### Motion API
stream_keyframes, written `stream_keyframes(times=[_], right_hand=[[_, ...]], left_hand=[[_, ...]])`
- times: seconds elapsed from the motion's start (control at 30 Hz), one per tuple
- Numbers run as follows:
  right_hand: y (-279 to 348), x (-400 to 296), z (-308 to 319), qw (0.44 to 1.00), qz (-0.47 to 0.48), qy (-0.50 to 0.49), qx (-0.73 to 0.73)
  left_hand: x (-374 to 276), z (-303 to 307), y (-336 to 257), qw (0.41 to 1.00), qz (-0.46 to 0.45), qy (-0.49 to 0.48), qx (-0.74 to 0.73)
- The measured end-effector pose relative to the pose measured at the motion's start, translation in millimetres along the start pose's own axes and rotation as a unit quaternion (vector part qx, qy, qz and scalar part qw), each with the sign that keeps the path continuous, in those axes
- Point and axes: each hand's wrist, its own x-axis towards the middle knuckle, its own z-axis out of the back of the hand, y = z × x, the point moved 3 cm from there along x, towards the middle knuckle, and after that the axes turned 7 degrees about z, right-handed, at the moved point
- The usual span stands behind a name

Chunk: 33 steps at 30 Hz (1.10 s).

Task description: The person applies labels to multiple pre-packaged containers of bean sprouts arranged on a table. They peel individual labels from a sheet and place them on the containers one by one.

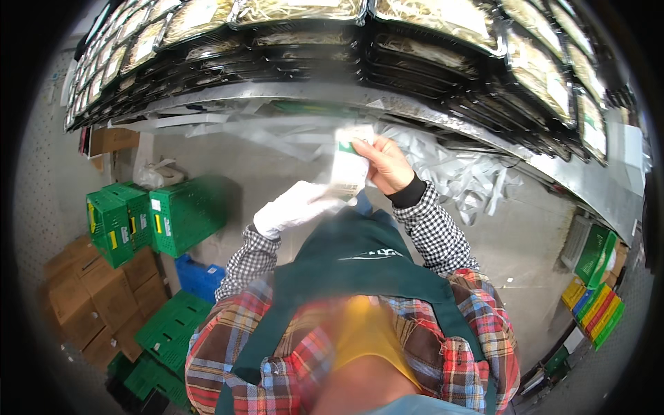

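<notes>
A strip of printed white and green labels (pixel 350 166) is held in front of my apron, between my two hands. My right hand (pixel 386 161), bare, grips it near the top with the thumb on its face. At its lower left is my left hand (pixel 290 207) in a white glove; its fingertips are blurred at the strip's edge, and whether they hold it I cannot tell. Beyond the hands, film-wrapped black trays (pixel 436 21) of pale, stringy produce stand stacked on a metal table (pixel 290 93).
Loose white backing strips (pixel 461 171) lie heaped under the table edge. Green plastic crates (pixel 181 212), a blue crate (pixel 199 277) and cardboard boxes (pixel 109 290) stand at the left. Another green crate (pixel 596 257) and a multicoloured stack (pixel 594 311) are at the right.
</notes>
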Motion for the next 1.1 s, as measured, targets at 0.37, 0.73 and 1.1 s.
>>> stream_keyframes(times=[0.37, 0.73, 1.1], right_hand=[[12, -92, -49, 0.753, 0.212, 0.066, -0.619], [135, -72, -110, 0.891, 0.34, -0.101, -0.285], [160, -71, -132, 0.876, 0.386, -0.067, -0.282]], left_hand=[[-13, 21, -101, 0.906, -0.251, -0.063, -0.334], [-36, -14, -109, 0.964, -0.187, 0.011, -0.187], [-76, -34, -147, 0.928, -0.22, -0.151, -0.261]])
